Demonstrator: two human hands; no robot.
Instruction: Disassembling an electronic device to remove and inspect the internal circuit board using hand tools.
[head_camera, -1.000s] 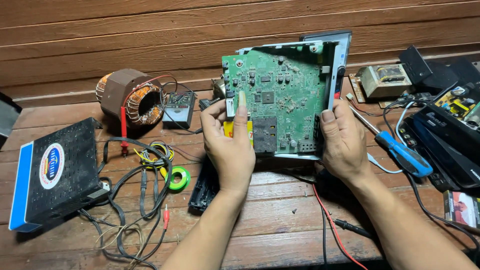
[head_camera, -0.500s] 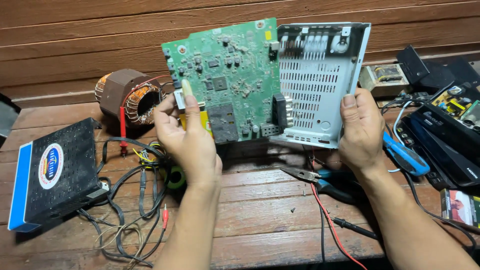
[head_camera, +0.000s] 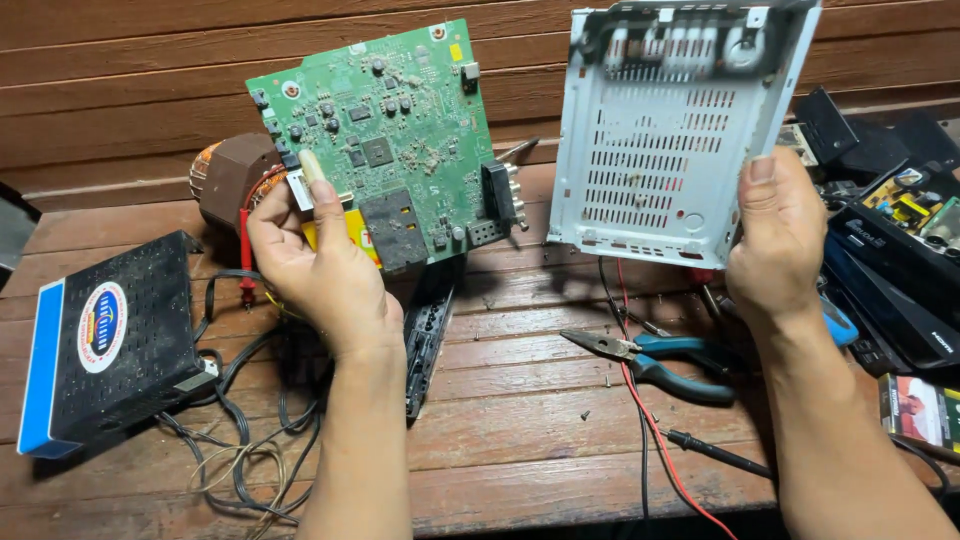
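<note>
I see my left hand (head_camera: 318, 262) gripping the green circuit board (head_camera: 385, 140) by its lower left edge, thumb laid up along the side, holding it tilted above the wooden table (head_camera: 520, 420). The board is flat and roughly square, studded with small black chips, with a dark square block near its lower edge and metal connectors on its right side. My right hand (head_camera: 778, 240) clamps the right edge of the white metal case (head_camera: 665, 140), held upright beside the board and apart from it; the case is a shallow tray punched with rows of slots. On the table between my arms lie blue-handled pliers (head_camera: 650, 358) and a red wire (head_camera: 655, 430). At far left sits a black box (head_camera: 105, 340) with a blue side and a round label on top, tangled cables (head_camera: 250, 440) just beside it. Behind the board stands a brown wound coil (head_camera: 232, 175).
</note>
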